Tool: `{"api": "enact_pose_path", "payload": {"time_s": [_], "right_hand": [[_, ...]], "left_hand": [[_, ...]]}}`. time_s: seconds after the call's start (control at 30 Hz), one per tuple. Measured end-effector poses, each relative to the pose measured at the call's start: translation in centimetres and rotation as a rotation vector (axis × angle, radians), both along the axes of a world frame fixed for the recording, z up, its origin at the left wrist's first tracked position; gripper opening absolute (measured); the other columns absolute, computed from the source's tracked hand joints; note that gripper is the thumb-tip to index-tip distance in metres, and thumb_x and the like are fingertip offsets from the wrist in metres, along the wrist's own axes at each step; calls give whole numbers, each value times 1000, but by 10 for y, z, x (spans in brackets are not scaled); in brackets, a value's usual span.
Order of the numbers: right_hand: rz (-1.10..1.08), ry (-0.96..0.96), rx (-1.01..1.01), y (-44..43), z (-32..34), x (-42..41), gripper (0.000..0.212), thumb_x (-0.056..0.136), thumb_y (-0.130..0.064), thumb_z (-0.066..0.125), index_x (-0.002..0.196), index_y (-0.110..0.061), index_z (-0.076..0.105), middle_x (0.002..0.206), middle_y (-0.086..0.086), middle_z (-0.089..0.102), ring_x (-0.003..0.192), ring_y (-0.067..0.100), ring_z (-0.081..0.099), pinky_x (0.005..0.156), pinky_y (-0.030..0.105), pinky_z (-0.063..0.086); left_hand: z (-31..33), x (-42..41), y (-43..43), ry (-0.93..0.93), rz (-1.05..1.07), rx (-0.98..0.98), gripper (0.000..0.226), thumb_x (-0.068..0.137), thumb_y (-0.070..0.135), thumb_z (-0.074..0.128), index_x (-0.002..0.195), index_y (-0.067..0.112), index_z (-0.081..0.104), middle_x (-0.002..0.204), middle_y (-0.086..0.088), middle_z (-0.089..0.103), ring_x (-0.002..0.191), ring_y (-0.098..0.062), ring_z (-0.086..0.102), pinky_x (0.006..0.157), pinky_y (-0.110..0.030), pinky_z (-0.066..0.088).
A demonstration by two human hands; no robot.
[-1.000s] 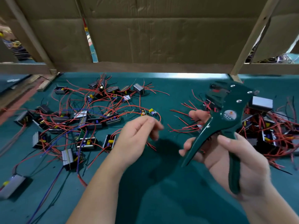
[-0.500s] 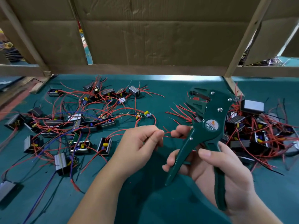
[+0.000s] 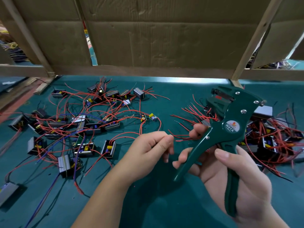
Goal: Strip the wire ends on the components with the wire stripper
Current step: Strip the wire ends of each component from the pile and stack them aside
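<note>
My right hand (image 3: pixel 233 175) grips the green wire stripper (image 3: pixel 228 134) by its two handles, jaws pointing up and away from me. My left hand (image 3: pixel 151 148) is just left of it, thumb and forefinger pinching the end of a thin red wire (image 3: pixel 182 137) that runs right toward the stripper. Several small components with red wires (image 3: pixel 88 122) lie scattered on the green table at the left. Another heap of components (image 3: pixel 269 134) lies behind the stripper at the right.
The green table (image 3: pixel 164 203) is bare in front of me. A wooden frame with cardboard panels (image 3: pixel 156 38) closes off the far edge. A grey block (image 3: pixel 8 191) sits near the left edge, with blue wires (image 3: pixel 49 186) trailing toward me.
My left hand closed its thumb and forefinger on a red wire end. My right hand stayed on the stripper's handles while the view shifted slightly.
</note>
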State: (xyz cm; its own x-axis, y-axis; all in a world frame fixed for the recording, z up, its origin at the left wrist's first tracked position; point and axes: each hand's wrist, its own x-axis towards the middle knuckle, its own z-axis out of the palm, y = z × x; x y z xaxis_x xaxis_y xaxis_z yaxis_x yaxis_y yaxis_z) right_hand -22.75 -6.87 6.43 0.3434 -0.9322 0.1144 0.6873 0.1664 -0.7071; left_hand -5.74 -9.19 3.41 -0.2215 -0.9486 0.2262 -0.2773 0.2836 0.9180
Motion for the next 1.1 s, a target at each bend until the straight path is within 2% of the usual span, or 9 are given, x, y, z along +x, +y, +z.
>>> {"api": "enact_pose_path", "payload": {"time_s": [0.23, 0.4, 0.47, 0.57, 0.63, 0.67, 0.77, 0.97, 1.1], "right_hand": [[31, 40, 43, -7, -9, -2, 67, 54, -22, 89, 112, 2, 65, 97, 23, 64, 75, 43, 63, 71, 59, 52], [54, -26, 140, 0, 2, 4, 65, 51, -19, 88, 102, 13, 64, 92, 25, 63, 66, 41, 62, 60, 51, 53], [-20, 27, 228, -6, 4, 1, 19, 84, 3, 58, 69, 15, 63, 62, 17, 64, 49, 21, 64, 48, 24, 52], [-91, -1, 438, -2, 16, -11, 61, 98, 17, 15, 57, 1, 58, 28, 8, 47, 30, 4, 54, 43, 9, 43], [115, -188, 300, -5, 13, 0, 47, 89, 23, 12, 78, 30, 57, 64, 35, 61, 58, 38, 68, 68, 38, 58], [129, -226, 228, -9, 11, 2, 25, 75, 28, 42, 94, 28, 58, 77, 33, 62, 63, 48, 65, 61, 50, 56], [37, -169, 81, -2, 6, -1, 66, 45, -6, 87, 104, 11, 63, 84, 24, 57, 64, 43, 63, 58, 47, 55], [7, -160, 41, -7, -1, -10, 56, 63, -12, 82, 112, 6, 63, 92, 21, 60, 77, 43, 65, 74, 56, 54], [89, -377, 197, -14, 7, -25, 42, 89, 7, 48, 128, 15, 38, 109, 33, 49, 97, 55, 54, 95, 70, 34]], "left_hand": [[7, 4, 4, 171, -92, 214, 26, 74, 7, 46, 58, 17, 63, 57, -2, 61, 52, -13, 53, 56, -21, 45], [8, 5, 8, 99, -191, 273, 15, 54, 21, 49, 49, 22, 64, 50, 5, 59, 45, -10, 47, 46, -21, 39], [7, 4, 7, 80, -220, 319, 18, 56, 20, 49, 47, 25, 64, 49, 8, 58, 45, -5, 48, 46, -19, 40], [2, 6, 6, 8, -177, 300, 16, 58, 26, 49, 48, 24, 62, 48, 1, 54, 47, -11, 48, 49, -25, 42], [-4, 8, 3, -127, -86, 219, 18, 61, 25, 48, 52, 18, 62, 51, -13, 53, 50, -17, 49, 51, -38, 43], [-6, 9, 1, -189, -32, 156, 22, 61, 29, 48, 57, 14, 63, 54, -16, 54, 51, -18, 48, 52, -41, 44], [-6, 7, 0, -270, 92, -21, 31, 62, 38, 42, 65, 15, 63, 55, -5, 54, 54, -17, 49, 52, -33, 41], [-12, 21, -5, -752, 410, -17, 26, 72, 41, 46, 68, 19, 58, 64, 5, 59, 70, -19, 56, 58, -27, 43], [-11, 30, -5, -385, 456, -8, 24, 68, 29, 48, 73, 31, 72, 68, 20, 65, 56, 3, 52, 56, -19, 39]]}}
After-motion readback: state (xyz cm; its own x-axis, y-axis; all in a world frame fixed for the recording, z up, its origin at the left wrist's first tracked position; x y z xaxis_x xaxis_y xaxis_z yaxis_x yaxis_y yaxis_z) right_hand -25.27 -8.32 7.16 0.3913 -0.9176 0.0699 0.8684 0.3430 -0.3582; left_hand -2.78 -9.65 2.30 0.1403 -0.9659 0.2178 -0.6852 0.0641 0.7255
